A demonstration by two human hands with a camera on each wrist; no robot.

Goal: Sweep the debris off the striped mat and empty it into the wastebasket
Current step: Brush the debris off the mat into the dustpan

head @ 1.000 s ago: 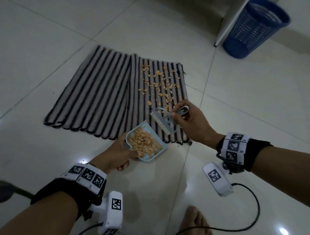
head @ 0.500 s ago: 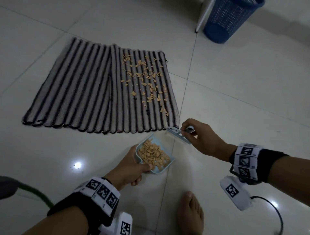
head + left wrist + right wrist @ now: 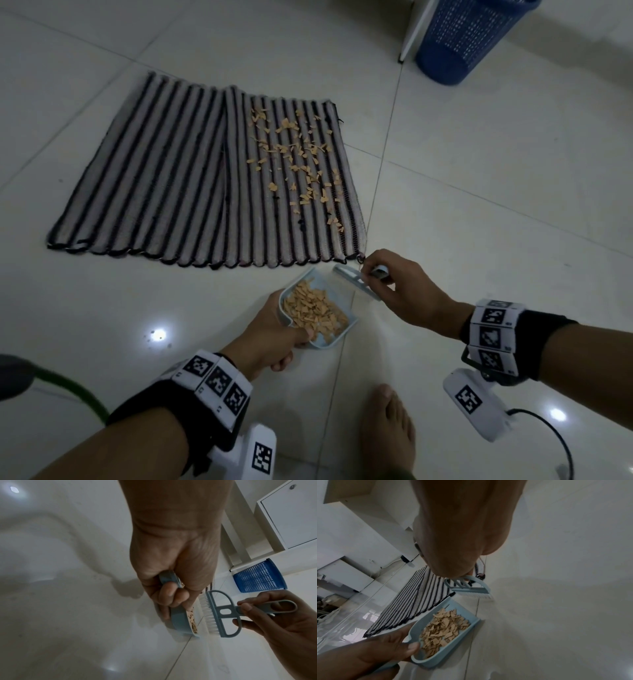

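Note:
The striped mat (image 3: pixel 164 178) lies on the tiled floor with tan debris (image 3: pixel 301 161) scattered over its right part. My left hand (image 3: pixel 270 339) grips the handle of a light blue dustpan (image 3: pixel 334 284), heaped with tan chips (image 3: pixel 443 627), held off the mat near its front right corner. Just right of the pan, my right hand (image 3: pixel 400 291) pinches the handle of a small blue brush (image 3: pixel 221 614), its white bristles facing the pan. The blue mesh wastebasket (image 3: pixel 466 37) stands at the far right, beyond the mat.
A white cabinet (image 3: pixel 288 520) stands beside the wastebasket. My bare foot (image 3: pixel 387 431) is on the tile below the hands. A green hose (image 3: pixel 75 394) curves along the lower left. A cable (image 3: pixel 555 442) trails from the right wrist camera.
Both hands have drawn back off the mat toward me, carrying the filled dustpan and the brush. The view has shifted so the wastebasket sits nearer the top edge.

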